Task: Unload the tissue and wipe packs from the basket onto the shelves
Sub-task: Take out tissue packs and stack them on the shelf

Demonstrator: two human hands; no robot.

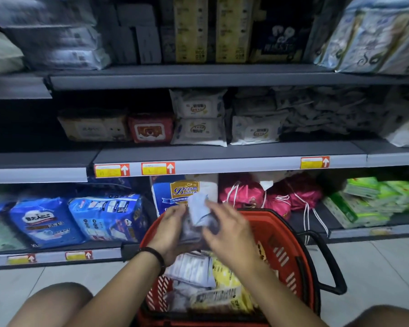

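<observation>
Above the red slotted plastic basket, your left hand grips a soft, crinkly grey-blue pack; your right hand touches it, its hold lost in blur. More glossy packs lie in the basket, and the shelf tags show white arrows, print unreadable.

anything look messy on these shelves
Yes: on the middle shelf, the white packs right of the neat stacks lie in a jumbled heap. Below, cords of the pink bags dangle over the shelf edge.
</observation>
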